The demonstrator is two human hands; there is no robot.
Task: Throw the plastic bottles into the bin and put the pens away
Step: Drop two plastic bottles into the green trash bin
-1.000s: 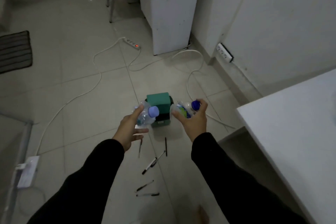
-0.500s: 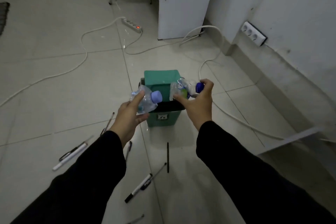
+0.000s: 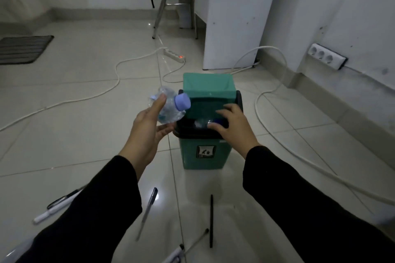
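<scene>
A small green bin [image 3: 204, 156] stands on the tiled floor with its swing lid tipped back. My left hand [image 3: 147, 132] grips a crumpled clear plastic bottle [image 3: 168, 105] with a pale blue cap, just left of the bin's mouth. My right hand [image 3: 234, 126] hovers over the opening, fingers spread. A second clear bottle with a blue cap [image 3: 203, 123] lies inside the bin below those fingers. Several pens lie on the floor in front: a black-capped pen [image 3: 148, 209], a thin black pen [image 3: 211, 220], a white marker [image 3: 55, 206].
White cables [image 3: 275, 132] snake across the floor on both sides of the bin, and a power strip [image 3: 173, 56] lies behind it. A white desk panel [image 3: 235, 17] and a metal chair [image 3: 174, 2] stand at the back. A wall socket [image 3: 327, 56] is at right, a dark mat [image 3: 21, 49] at left.
I have come closer to the bin. My right hand has let go of its bottle, which now lies inside the bin. My left hand still holds its bottle beside the rim.
</scene>
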